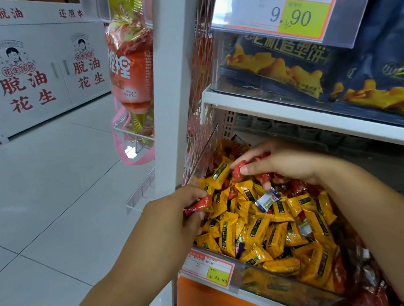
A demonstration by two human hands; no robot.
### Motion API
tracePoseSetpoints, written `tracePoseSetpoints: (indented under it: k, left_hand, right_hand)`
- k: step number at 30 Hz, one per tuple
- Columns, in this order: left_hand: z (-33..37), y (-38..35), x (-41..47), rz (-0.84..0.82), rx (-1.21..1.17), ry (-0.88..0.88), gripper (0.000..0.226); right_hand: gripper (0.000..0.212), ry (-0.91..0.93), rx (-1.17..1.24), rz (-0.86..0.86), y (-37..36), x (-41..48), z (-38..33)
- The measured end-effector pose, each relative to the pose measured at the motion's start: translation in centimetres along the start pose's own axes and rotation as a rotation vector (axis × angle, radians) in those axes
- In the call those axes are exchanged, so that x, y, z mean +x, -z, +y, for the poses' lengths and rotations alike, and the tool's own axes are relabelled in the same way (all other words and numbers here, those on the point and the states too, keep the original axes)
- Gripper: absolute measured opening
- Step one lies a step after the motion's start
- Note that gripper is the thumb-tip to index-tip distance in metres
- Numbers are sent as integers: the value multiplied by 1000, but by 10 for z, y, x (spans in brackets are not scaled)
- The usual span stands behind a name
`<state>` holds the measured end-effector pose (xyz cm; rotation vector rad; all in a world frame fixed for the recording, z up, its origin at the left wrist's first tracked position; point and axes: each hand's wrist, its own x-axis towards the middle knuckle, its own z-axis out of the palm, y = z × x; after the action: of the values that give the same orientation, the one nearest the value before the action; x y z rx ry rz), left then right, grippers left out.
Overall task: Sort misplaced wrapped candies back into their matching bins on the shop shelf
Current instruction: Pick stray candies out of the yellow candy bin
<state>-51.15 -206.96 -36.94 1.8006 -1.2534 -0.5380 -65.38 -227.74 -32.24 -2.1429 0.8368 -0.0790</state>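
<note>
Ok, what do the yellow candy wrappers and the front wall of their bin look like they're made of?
Yellow candy wrappers: probably thin glossy plastic film; they crinkle, catch highlights and have serrated crimped ends. Front wall of the bin: clear rigid plastic, perhaps acrylic; candies show through it and its top edge glints.
</note>
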Motion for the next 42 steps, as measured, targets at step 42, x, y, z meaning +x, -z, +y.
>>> tracePoseSetpoints:
  k: [42]
  left_hand:
    - [6,-5,-1,-9,104,-3,34]
  right_hand:
    - [58,-88,-480,215,-47,33,8]
